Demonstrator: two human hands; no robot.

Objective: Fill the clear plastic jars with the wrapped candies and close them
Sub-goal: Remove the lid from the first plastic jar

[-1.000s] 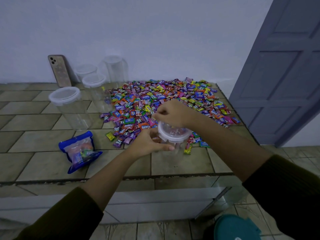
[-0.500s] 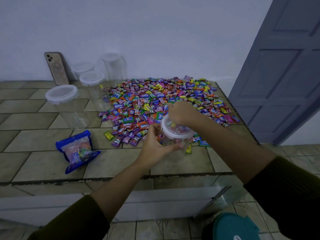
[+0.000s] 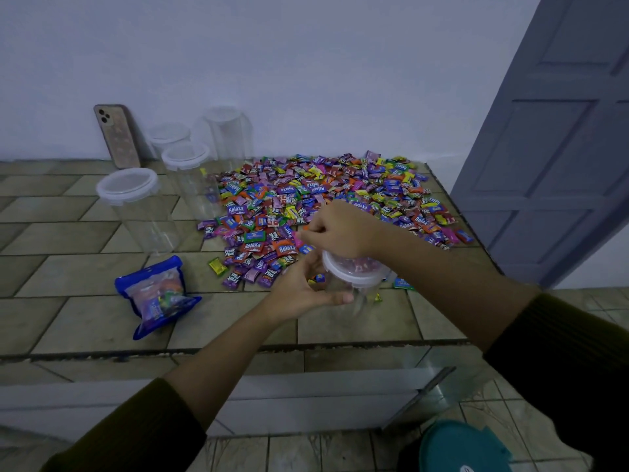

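A large heap of wrapped candies [image 3: 326, 199] covers the right half of the tiled counter. At its near edge my left hand [image 3: 299, 291] grips the side of a small clear plastic jar [image 3: 357, 294], which leans a little. A few candies show through its white-rimmed lid [image 3: 354, 272]. My right hand [image 3: 340, 229] is curled over the lid's far left rim and grips it. Three more lidded clear jars [image 3: 136, 206] [image 3: 190, 172] [image 3: 226, 131] stand at the left back, with a fourth behind them.
A phone [image 3: 117, 136] leans on the wall at the back left. A blue candy bag [image 3: 158, 296] lies on the counter to the left of my hands. A grey door [image 3: 561, 137] stands on the right. A teal bin lid [image 3: 459, 447] sits on the floor.
The jar has tipped slightly and shifted a little right in my left hand. My right hand stayed curled on the lid's rim.
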